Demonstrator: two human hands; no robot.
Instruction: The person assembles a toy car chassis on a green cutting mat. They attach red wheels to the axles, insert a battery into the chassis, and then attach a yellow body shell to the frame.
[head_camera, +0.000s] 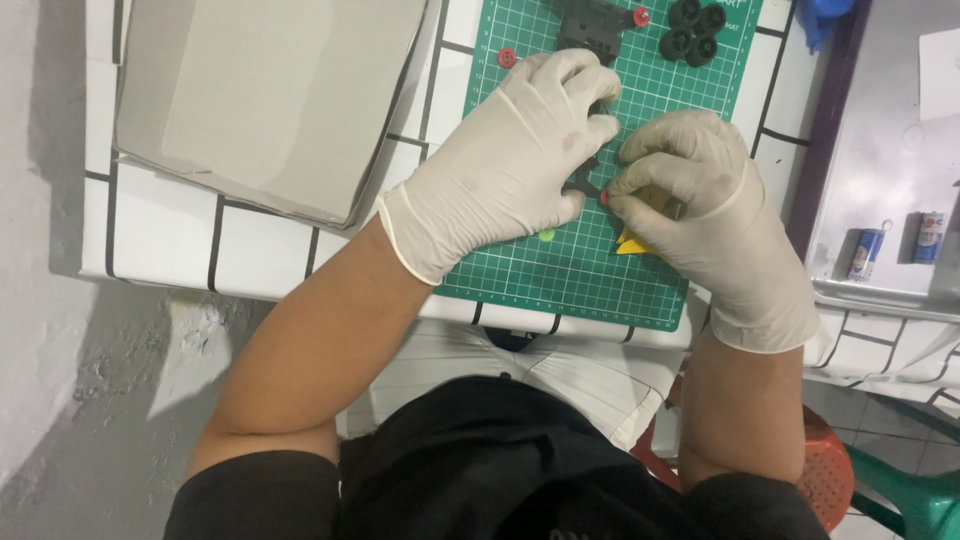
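Both my hands wear white gloves and meet over a green cutting mat (590, 280). My left hand (510, 165) presses down on a small black part (580, 183) that shows between the two hands. My right hand (700, 200) is closed around a yellow piece (632, 243), pinching at a tiny red bit where it meets the black part. A small green dot (546, 236) peeks out under my left hand. Most of the held pieces are hidden by the fingers.
At the mat's far edge lie a black frame part (590, 18), red pegs (507, 57), and a cluster of black wheels (693, 30). An open grey cardboard box (265, 100) sits left on the tiled table. Small batteries (866, 253) lie on a grey tray at right.
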